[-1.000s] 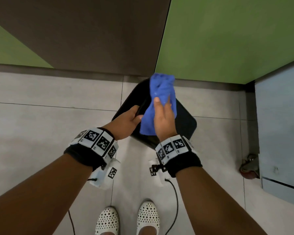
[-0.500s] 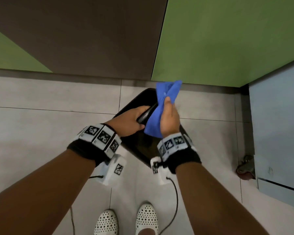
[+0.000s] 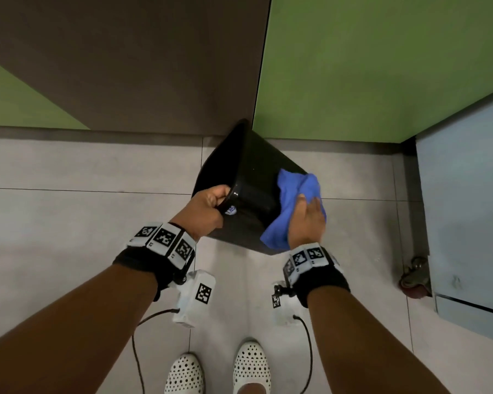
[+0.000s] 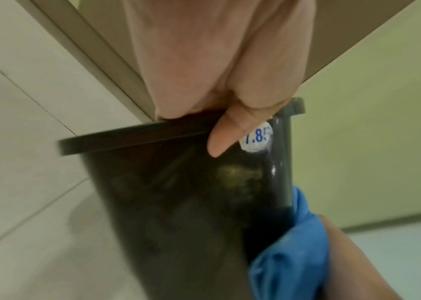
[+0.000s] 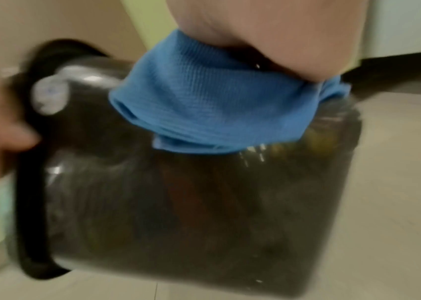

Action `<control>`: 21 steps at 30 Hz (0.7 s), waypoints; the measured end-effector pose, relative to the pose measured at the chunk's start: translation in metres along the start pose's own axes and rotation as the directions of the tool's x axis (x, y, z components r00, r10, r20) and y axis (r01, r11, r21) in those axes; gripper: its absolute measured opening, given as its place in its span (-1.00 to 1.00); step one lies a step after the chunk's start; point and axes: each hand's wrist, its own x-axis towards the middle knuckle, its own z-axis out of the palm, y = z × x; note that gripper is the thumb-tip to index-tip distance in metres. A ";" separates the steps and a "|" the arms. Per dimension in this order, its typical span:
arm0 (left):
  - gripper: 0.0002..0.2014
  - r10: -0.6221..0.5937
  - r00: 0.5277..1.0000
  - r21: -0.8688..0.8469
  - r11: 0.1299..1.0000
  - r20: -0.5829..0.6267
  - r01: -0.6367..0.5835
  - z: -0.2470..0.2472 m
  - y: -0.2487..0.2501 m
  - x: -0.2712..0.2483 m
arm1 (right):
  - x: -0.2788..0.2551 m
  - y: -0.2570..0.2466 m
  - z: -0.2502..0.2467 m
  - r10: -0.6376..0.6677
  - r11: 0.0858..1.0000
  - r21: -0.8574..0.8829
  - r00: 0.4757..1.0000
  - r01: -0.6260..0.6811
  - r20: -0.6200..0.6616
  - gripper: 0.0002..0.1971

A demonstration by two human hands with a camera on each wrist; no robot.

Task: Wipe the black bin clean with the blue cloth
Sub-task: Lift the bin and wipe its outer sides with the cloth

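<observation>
The black bin (image 3: 254, 172) is held off the floor and tipped, its opening turned to the left. My left hand (image 3: 208, 206) grips its rim, thumb (image 4: 224, 134) outside beside a white price sticker (image 4: 255, 138), fingers hidden inside. My right hand (image 3: 308, 220) lies flat on the blue cloth (image 3: 293, 183) and presses it against the bin's outer wall (image 5: 178, 203). The cloth (image 5: 204, 101) bunches under my palm (image 5: 268, 30) near the bin's base. In the left wrist view the bin (image 4: 178, 203) fills the middle, with the cloth (image 4: 288, 263) at lower right.
Grey floor tiles (image 3: 69, 223) lie below. A brown panel (image 3: 125, 66) and a green panel (image 3: 382, 66) stand just behind the bin. A pale grey cabinet (image 3: 467, 209) on a caster (image 3: 414, 277) stands at right. My white shoes (image 3: 217, 371) are under the arms.
The bin has been lifted and tipped onto its side by my left hand. My right hand has carried the cloth from the bin's top down to the outer wall on the right.
</observation>
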 end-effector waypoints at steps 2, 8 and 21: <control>-0.56 0.019 0.999 0.095 0.995 0.029 -0.022 0.001 -0.002 -0.004 | 0.001 0.014 -0.003 0.148 0.988 0.032 0.989 -0.149 0.023 -0.47; -0.66 0.072 0.997 -0.053 0.996 0.033 -0.070 0.008 0.017 -0.001 | -0.030 0.006 0.011 0.156 0.969 0.165 0.974 -0.184 0.167 -0.37; -0.54 0.065 0.998 0.078 0.995 -0.025 -0.063 -0.002 0.006 -0.009 | 0.004 -0.035 0.011 0.199 0.980 -0.042 0.951 -0.194 0.235 -0.45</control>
